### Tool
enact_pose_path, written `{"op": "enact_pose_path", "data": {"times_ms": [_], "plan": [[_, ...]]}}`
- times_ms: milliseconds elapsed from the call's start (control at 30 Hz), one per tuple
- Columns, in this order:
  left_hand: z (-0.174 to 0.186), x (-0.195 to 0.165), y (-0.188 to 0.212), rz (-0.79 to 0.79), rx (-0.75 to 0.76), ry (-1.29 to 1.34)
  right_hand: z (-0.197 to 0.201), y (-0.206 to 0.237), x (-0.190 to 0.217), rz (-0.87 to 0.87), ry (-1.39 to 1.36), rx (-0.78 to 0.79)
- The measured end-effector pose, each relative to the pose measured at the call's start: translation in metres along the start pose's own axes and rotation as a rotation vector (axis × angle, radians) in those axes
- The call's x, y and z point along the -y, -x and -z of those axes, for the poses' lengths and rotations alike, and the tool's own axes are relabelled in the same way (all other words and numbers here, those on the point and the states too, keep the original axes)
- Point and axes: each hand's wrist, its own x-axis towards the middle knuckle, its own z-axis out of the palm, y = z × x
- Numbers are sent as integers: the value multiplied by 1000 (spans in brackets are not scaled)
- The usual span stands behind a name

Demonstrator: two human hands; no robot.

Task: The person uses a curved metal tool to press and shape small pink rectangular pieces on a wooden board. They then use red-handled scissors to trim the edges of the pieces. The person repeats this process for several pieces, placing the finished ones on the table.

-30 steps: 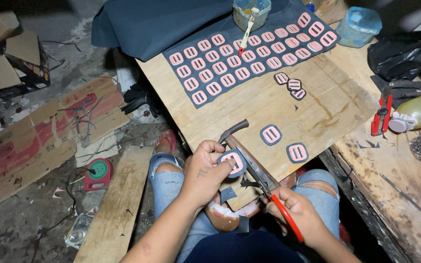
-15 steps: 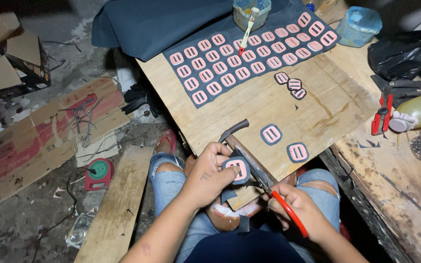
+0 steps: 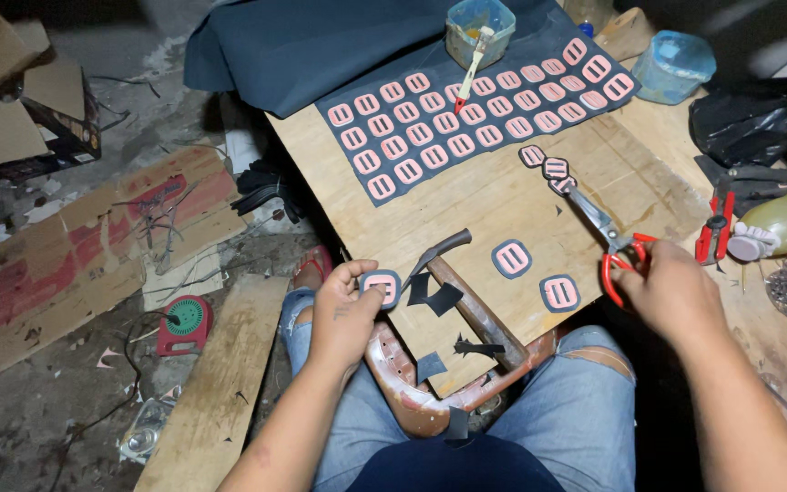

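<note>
While my left hand (image 3: 343, 314) pinches a trimmed pink oval patch on dark backing (image 3: 380, 285) at the plywood board (image 3: 503, 219) edge, my right hand (image 3: 671, 292) (closed round red-handled scissors (image 3: 608, 232)) reaches toward three uncut patches (image 3: 548, 169); next calls for setting down, picking another.

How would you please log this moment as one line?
left hand: holds trimmed pink buckle piece | right hand: holds red-handled scissors over board | hammer: lying on board
</note>
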Motion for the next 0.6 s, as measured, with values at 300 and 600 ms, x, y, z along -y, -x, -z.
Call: {"op": "enact_pose_path", "data": {"times_ms": [300,600], "plan": [[29,27,-24,57,-150,39,-12,-28,-12,64,138,-122],[34,35,-32,30,-234,98,-9,84,110,235,-158,313]]}}
